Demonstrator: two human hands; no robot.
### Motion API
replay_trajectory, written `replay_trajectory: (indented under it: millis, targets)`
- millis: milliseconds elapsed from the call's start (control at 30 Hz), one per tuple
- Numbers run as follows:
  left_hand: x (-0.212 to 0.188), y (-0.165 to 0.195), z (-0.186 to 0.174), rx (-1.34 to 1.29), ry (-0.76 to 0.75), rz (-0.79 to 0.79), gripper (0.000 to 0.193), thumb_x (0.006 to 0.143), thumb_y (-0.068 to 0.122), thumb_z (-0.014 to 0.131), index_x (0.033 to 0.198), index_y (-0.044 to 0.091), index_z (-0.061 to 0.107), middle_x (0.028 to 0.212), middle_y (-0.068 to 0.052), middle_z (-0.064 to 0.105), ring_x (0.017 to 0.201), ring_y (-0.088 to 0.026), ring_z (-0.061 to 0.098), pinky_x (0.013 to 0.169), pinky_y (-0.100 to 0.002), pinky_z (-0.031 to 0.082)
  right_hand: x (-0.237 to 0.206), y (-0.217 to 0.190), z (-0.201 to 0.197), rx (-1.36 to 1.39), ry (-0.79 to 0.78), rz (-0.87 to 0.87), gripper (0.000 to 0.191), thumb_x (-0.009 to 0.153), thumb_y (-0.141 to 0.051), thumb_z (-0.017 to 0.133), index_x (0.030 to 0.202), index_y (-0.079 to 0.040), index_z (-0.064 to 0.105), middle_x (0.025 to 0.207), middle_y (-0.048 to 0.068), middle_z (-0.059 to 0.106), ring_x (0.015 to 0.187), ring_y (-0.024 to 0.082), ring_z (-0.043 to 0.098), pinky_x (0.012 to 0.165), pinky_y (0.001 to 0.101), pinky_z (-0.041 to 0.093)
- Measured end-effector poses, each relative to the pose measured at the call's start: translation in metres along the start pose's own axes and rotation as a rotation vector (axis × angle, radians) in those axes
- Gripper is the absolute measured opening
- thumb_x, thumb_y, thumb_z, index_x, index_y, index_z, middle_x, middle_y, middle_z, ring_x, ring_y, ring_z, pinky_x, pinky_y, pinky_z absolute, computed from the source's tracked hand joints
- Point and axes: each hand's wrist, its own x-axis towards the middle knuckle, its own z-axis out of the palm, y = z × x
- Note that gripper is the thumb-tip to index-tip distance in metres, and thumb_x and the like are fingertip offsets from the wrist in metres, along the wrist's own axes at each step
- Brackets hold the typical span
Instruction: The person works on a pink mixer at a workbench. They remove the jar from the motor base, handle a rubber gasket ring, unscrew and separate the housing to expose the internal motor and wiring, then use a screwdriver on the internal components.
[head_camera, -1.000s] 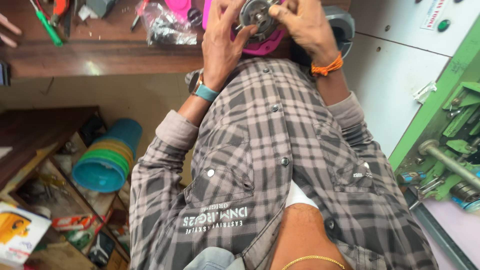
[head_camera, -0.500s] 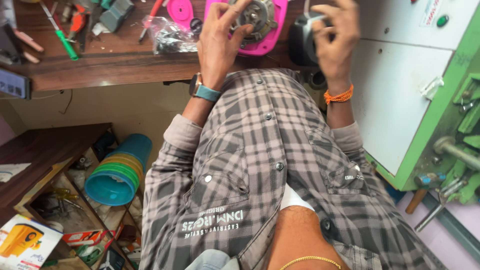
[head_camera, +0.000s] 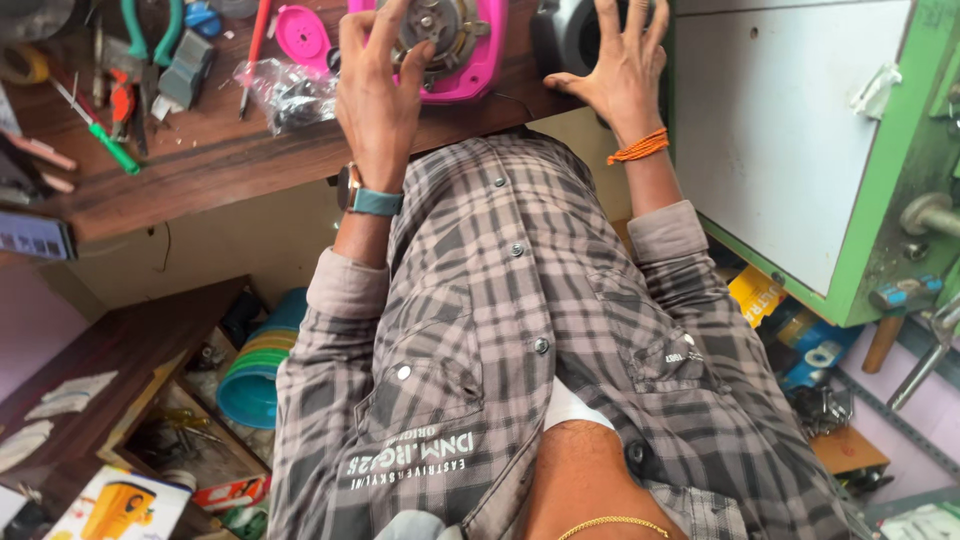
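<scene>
There's the round metal part (head_camera: 435, 25), sitting in its pink housing (head_camera: 480, 75) right at the near edge of the wooden bench (head_camera: 200, 150). The housing lies crosswise along that edge. The left hand (head_camera: 375, 90) is on it: fingers curled over the metal rim from the left, thumb pressing in from below, a close pinching hold. So the part lies just ahead of and to the right of that palm, already between the fingertips.

The right hand (head_camera: 620, 75) is further off, splayed wide and flat against a dark round casing (head_camera: 570, 35) just to the right of the housing, gripping nothing. The left hand is plainly the nearer one.

Outward from the left fingers: a crumpled plastic bag (head_camera: 285, 95), a pink disc (head_camera: 302, 35), then a green screwdriver (head_camera: 105, 145) well apart. Beyond the right hand stands a green-framed cabinet (head_camera: 790, 130).
</scene>
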Motion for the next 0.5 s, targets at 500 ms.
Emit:
replay_trajectory:
  millis: [500]
  targets:
    - [-0.037, -0.088, -0.029, -0.710, 0.141, -0.176, 0.042, 0.112, 0.044, 0.056, 0.117, 0.004, 0.068, 0.102, -0.005, 0.076, 0.083, -0.011, 0.073, 0.069, -0.025, 0.059, 0.000, -0.095, -0.166, 0.077, -0.014, -0.783, 0.107, 0.078, -0.053, 0.096, 0.160, -0.022, 0.035, 0.157, 0.018, 0.032, 0.147, 0.043, 0.033, 0.122, 0.0602, 0.034]
